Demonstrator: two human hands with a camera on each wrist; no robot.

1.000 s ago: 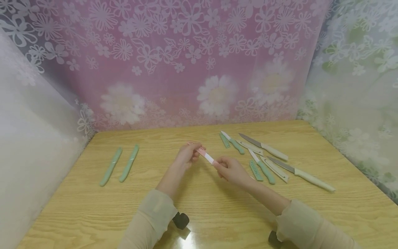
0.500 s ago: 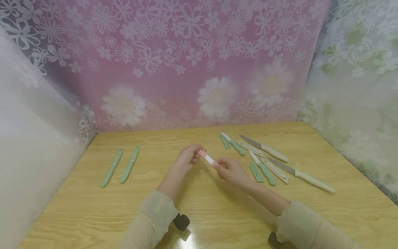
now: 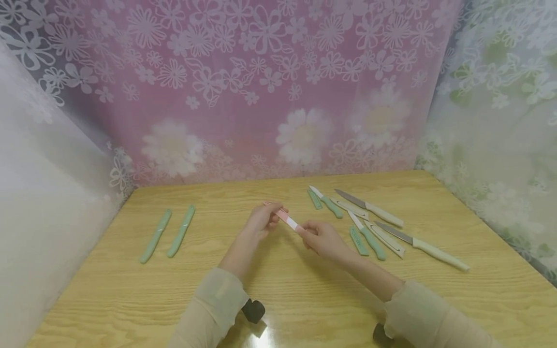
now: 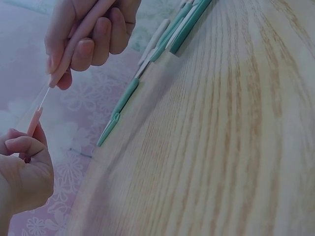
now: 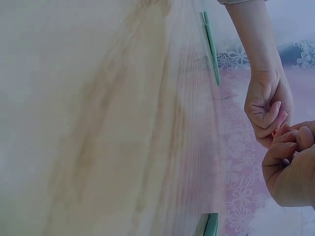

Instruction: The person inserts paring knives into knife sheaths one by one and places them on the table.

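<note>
Over the middle of the table, my left hand [image 3: 261, 220] pinches a pink sheath [image 3: 282, 214]. My right hand [image 3: 324, 239] grips a small knife by its pink handle [image 4: 78, 40]. Between the hands shows a short stretch of white blade [image 3: 292, 223], its tip end inside the sheath. In the left wrist view the blade appears edge-on as a thin line running into the sheath [image 4: 35, 121]. From the right wrist view, the fingers of both hands overlap and mostly hide the knife.
Two sheathed green knives [image 3: 155, 236] lie at the left. At the right lie two bare green-handled knives [image 3: 373, 242], two cream-handled knives [image 3: 439, 253] with dark blades, green sheaths [image 3: 359, 240] and cream sheaths [image 3: 385, 238]. Floral curtains [image 3: 226, 87] surround the wooden table [image 3: 287, 299].
The white blade strip between the hands looks slightly shorter, with sheath and handle a little closer together. Both hands otherwise stay nearly in place, and the other knives have not moved.
</note>
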